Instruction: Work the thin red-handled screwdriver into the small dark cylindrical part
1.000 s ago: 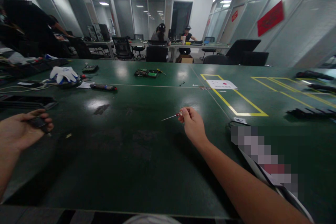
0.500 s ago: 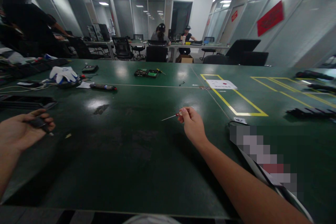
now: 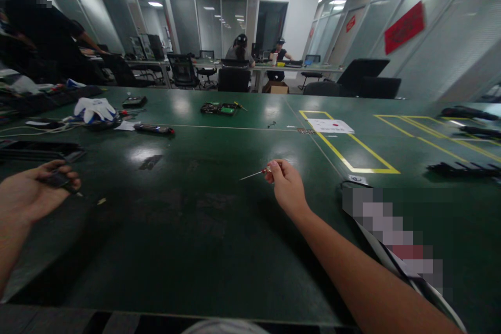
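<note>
"Above the green table (image 3: 156, 261), do left hand (image 3: 33, 195) and right hand (image 3: 288, 186) both grip something?"
"The right pinches a red-handled screwdriver (image 3: 257, 173); a loose pinch could drop it. The left curls around a small dark object (image 3: 58, 179)."
"Risk there?"
"It could slip if that hand tips."

Screwdriver handle (image 3: 264, 171) red, shaft (image 3: 251, 176) silvery; tabletop (image 3: 219, 266) dark green; tape outline (image 3: 373, 170) yellow; glove (image 3: 94, 109) white and blue.
</note>
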The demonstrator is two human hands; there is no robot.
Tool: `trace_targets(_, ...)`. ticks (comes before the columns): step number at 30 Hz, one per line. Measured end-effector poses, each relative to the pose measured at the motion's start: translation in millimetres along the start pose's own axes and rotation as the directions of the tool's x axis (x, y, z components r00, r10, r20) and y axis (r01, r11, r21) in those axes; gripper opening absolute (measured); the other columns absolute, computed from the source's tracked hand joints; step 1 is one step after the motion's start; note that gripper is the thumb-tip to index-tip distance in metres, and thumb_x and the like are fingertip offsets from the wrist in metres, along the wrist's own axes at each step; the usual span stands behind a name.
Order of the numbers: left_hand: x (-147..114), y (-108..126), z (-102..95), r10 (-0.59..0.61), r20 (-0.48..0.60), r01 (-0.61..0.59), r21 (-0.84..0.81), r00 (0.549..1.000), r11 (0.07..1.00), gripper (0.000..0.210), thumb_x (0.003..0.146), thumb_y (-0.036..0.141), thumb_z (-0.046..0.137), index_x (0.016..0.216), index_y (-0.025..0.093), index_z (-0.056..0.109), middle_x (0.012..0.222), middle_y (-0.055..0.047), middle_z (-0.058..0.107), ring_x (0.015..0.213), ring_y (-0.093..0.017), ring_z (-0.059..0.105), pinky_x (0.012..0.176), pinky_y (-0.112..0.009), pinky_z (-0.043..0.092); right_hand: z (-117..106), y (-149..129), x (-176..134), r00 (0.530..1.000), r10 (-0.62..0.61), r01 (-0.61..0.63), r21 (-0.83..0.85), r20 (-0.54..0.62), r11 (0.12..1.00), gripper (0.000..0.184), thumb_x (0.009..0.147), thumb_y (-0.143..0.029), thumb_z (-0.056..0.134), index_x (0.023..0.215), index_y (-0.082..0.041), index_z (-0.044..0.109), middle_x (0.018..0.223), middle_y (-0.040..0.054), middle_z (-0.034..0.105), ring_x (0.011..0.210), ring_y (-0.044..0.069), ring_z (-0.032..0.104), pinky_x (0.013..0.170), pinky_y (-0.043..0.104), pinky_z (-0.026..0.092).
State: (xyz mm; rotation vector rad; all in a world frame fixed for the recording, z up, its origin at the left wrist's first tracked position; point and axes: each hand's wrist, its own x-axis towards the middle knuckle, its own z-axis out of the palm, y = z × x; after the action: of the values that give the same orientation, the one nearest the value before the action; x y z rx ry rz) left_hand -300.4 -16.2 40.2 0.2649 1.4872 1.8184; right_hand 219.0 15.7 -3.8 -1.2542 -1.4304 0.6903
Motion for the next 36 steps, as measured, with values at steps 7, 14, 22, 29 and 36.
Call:
trace_targets(7,22,-6,-12.0,0.058,0.035,-0.058,0.010,0.998,0.998,0.040,0.051,0.000,0.045,0.085,0.013,0.061,0.079,-0.008,0.055,0.063,-0.019,0.053,0.052,-0.029,0.052,0,0,0,1.000,0.001,-0.001,-0.003,0.001,1.000,0.034,0.098,-0.051,0.049,0.092,-0.022,0.064,0.073,0.0023,0.067,0.067,0.019,0.062,0.067,0.034,0.047)
trace_targets(14,10,-6,-1.9,0.083,0.021,-0.084,0.051,0.996,0.995,0.042,0.048,0.000,0.044,0.084,0.014,0.059,0.078,-0.006,0.052,0.062,-0.018,0.050,0.050,-0.026,0.050,-1,-2,-1,1.000,-0.002,0.002,0.006,-0.005,1.000,0.033,0.097,-0.050,0.050,0.091,-0.021,0.065,0.073,0.0029,0.067,0.067,0.019,0.061,0.067,0.033,0.047)
trace_targets(22,11,-20,17.9,0.146,0.112,-0.168,0.217,0.983,0.962,0.044,0.048,-0.008,0.043,0.084,0.012,0.059,0.078,-0.006,0.053,0.066,-0.015,0.052,0.055,-0.019,0.047,0,0,0,1.000,-0.009,0.009,0.025,-0.011,1.000,0.034,0.097,-0.053,0.052,0.095,-0.021,0.065,0.078,0.0035,0.068,0.071,0.019,0.062,0.069,0.034,0.047)
trace_targets(29,-49,-49,84.7,0.169,0.437,-0.322,0.305,0.883,0.896,0.030,0.062,0.001,0.051,0.087,0.013,0.062,0.075,-0.004,0.058,0.073,-0.016,0.055,0.065,-0.023,0.044,1,0,1,0.998,-0.029,0.034,0.083,-0.061,0.996,0.027,0.091,-0.045,0.061,0.103,-0.021,0.063,0.092,0.0063,0.071,0.082,0.022,0.065,0.077,0.037,0.049)
trace_targets(36,-124,-94,159.5,0.154,0.757,-0.596,0.355,0.636,0.720,0.039,0.070,0.021,0.063,0.108,0.016,0.053,0.092,-0.004,0.063,0.085,-0.021,0.063,0.081,-0.035,0.047,-1,-8,-1,0.999,-0.017,0.019,0.053,-0.030,0.998,0.028,0.092,-0.048,0.061,0.096,-0.021,0.066,0.079,0.0035,0.068,0.073,0.020,0.063,0.071,0.035,0.048)
